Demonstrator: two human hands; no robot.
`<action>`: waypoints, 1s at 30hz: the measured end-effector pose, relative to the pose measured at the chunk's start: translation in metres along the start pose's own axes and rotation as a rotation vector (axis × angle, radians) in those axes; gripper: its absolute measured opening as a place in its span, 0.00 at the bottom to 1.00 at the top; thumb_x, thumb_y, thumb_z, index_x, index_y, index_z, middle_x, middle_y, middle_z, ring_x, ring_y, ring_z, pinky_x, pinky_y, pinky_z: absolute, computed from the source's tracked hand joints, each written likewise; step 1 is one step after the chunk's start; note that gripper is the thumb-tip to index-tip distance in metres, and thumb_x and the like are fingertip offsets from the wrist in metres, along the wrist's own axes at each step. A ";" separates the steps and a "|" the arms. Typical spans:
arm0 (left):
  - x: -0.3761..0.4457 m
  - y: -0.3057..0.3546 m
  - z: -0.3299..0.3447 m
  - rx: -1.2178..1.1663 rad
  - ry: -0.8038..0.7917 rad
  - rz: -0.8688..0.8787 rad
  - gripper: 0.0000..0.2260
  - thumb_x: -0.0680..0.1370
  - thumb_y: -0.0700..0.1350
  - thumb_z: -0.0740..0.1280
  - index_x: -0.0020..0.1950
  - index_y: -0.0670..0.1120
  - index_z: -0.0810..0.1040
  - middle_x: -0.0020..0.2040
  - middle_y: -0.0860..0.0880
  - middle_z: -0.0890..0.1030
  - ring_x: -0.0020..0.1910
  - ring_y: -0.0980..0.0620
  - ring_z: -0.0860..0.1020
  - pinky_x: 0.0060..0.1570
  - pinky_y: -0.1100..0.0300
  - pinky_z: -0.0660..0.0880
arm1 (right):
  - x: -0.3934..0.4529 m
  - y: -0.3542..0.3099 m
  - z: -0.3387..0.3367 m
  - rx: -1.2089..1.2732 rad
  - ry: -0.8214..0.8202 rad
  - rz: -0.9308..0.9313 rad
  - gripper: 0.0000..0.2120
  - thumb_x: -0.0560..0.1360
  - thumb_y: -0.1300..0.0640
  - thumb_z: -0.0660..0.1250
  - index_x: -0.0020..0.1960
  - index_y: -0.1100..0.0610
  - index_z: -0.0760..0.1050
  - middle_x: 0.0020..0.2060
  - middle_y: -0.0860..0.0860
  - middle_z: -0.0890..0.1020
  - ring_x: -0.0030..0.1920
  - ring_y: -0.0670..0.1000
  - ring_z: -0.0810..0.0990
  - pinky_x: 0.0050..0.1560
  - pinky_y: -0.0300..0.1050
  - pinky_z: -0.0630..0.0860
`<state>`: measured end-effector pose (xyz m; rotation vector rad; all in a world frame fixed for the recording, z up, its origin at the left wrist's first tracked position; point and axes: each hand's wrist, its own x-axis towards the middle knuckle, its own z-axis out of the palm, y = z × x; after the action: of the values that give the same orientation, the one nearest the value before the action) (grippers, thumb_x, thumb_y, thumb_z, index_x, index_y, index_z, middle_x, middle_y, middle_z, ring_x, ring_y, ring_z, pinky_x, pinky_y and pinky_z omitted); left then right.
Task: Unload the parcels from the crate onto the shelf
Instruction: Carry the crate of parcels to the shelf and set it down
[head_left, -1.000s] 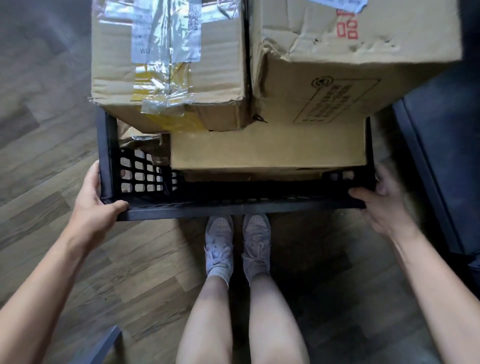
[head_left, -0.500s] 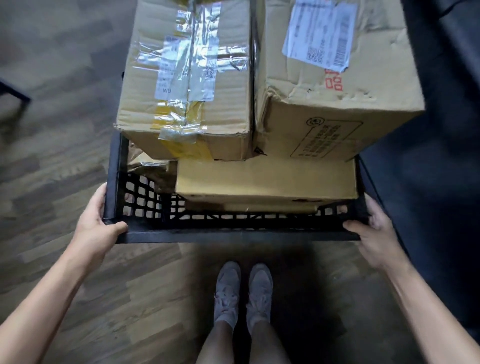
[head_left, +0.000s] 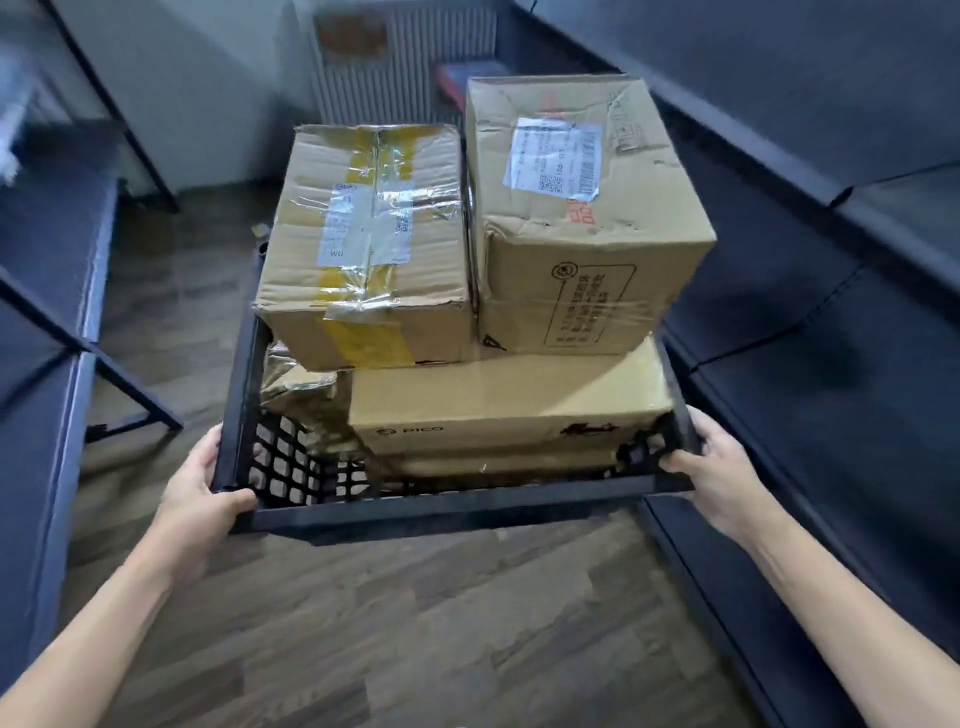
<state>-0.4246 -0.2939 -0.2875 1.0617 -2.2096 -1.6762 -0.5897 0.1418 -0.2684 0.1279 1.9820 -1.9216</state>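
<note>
Dark shelf (head_left: 810, 332) and shelf frame (head_left: 57, 322) flank the held crate (head_left: 447, 506).

Wood-plank floor (head_left: 415, 623) — white radiator (head_left: 405, 57) beyond.

Both bare forearms reach forward from the lower corners of the view, spread wide apart. The left hand (head_left: 200, 493) grips the near left corner of the crate (head_left: 441, 506), thumb hooked over the rim (fingers hidden behind the wall). The right hand (head_left: 719, 475) grips the near right corner, thumb on top.
</note>
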 end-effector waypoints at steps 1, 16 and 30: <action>-0.003 0.015 -0.008 -0.004 0.005 0.017 0.38 0.68 0.21 0.62 0.71 0.51 0.64 0.48 0.53 0.79 0.35 0.67 0.80 0.29 0.77 0.72 | -0.003 -0.017 0.001 -0.009 -0.012 -0.021 0.27 0.67 0.78 0.58 0.53 0.51 0.77 0.41 0.51 0.84 0.43 0.52 0.83 0.34 0.47 0.79; -0.037 0.152 -0.083 -0.152 -0.007 0.160 0.35 0.68 0.21 0.60 0.71 0.47 0.66 0.58 0.44 0.77 0.41 0.49 0.78 0.24 0.64 0.76 | -0.075 -0.157 0.023 0.059 -0.017 -0.155 0.22 0.68 0.78 0.57 0.54 0.57 0.74 0.38 0.55 0.79 0.39 0.57 0.79 0.29 0.48 0.78; 0.021 0.163 -0.094 -0.166 -0.058 0.069 0.34 0.70 0.24 0.59 0.68 0.54 0.68 0.52 0.44 0.76 0.39 0.44 0.77 0.24 0.46 0.79 | -0.022 -0.167 0.061 0.088 -0.034 -0.079 0.23 0.67 0.79 0.58 0.51 0.55 0.76 0.29 0.52 0.81 0.31 0.52 0.82 0.31 0.54 0.79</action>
<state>-0.4606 -0.3614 -0.1142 0.8972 -2.0718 -1.8440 -0.6106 0.0762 -0.1036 0.0406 1.9078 -2.0477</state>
